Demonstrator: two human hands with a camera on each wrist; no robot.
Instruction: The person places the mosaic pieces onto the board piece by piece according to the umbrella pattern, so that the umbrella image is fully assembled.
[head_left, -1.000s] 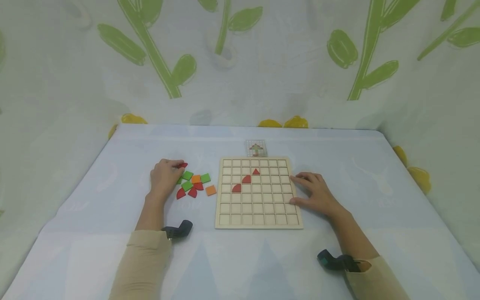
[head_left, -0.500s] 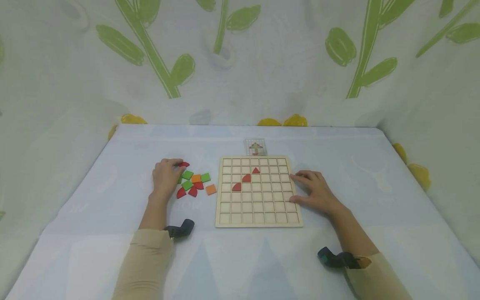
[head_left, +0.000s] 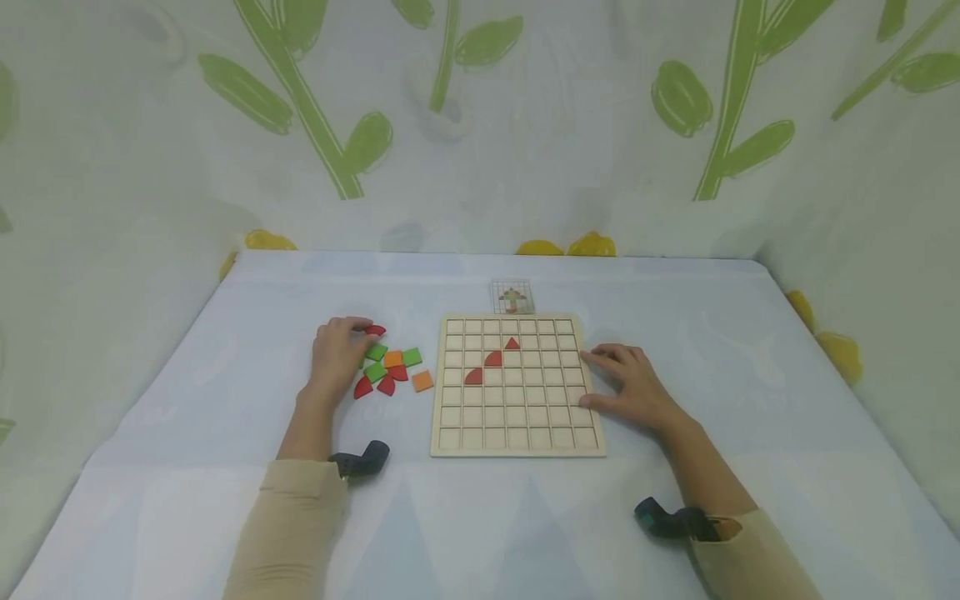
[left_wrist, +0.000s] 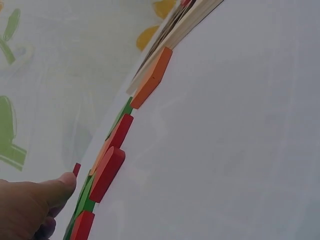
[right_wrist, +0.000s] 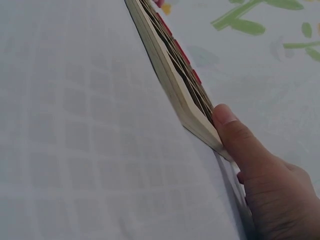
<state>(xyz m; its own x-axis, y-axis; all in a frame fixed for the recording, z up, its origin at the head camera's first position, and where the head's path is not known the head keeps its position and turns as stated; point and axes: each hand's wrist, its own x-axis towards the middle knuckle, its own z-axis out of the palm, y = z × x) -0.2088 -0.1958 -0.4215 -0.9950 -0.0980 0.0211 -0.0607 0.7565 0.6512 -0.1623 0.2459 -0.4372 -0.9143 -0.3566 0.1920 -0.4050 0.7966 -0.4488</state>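
Note:
My left hand [head_left: 339, 354] pinches a red tile with a curved edge [head_left: 375, 331] between thumb and fingertips, at the far side of a loose pile. In the left wrist view only a sliver of that red tile [left_wrist: 76, 169] shows past the thumb. Below the fingers lie green tiles [head_left: 375, 372], an orange tile [head_left: 422, 381] and red quarter-circle tiles [head_left: 363, 387]. Beside the pile sits a square wooden grid board [head_left: 517, 452] holding a red triangle [head_left: 512, 343] and two red quarter-circles [head_left: 473, 377]. Against the board's right edge, my right hand [head_left: 632, 387] rests with fingers and thumb spread.
A small pattern card [head_left: 513, 296] with a printed tree-like figure lies just behind the board. The pale table [head_left: 480, 533] meets a leaf-patterned wall covering at its back. Dark wrist cameras [head_left: 362, 459] stick out from both sleeves.
The left hand has shifted slightly right with the red tile, which now sits nearer the green ones. The right hand stays at the board's edge, and the tiles on the board are unchanged.

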